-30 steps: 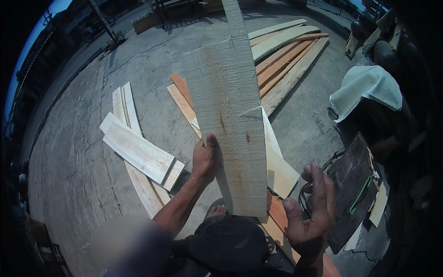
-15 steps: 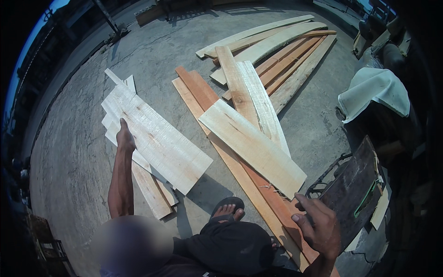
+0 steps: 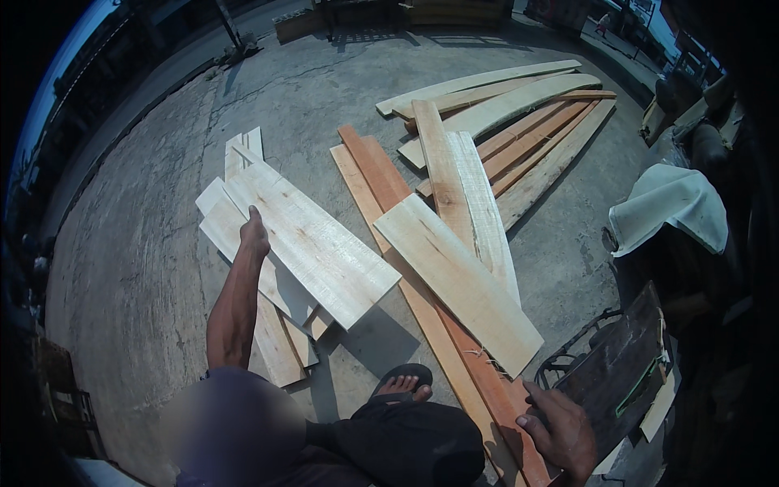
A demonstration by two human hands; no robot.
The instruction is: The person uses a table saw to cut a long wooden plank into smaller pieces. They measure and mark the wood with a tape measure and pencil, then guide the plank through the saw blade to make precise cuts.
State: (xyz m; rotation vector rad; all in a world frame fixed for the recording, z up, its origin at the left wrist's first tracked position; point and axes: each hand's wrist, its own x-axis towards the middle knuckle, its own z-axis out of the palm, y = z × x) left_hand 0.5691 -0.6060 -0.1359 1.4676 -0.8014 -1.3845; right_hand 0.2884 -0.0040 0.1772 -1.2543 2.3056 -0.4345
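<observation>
Head view: left hand (image 3: 255, 234) has its fingers closed on the left edge of 1 wide pale board (image 3: 320, 243), thumb on top, over the left pile (image 3: 280, 357) of boards on the concrete floor (image 3: 138, 243); contact with the pile, cannot tell. Right hand (image 3: 561, 430) appears empty, fingers part-curled, near a 2nd pale board (image 3: 462, 284) lying across reddish planks (image 3: 495, 390). Judged partway: release not yet done, 2nd board ungripped.

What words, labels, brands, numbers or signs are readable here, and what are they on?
None can be read.
Pale board in the left hand: dark grain-like marks, no letters visible.
Dark panel at right: pale scuffs, nothing legible.
Brown structure at the top edge: too dim and small to tell.
</observation>
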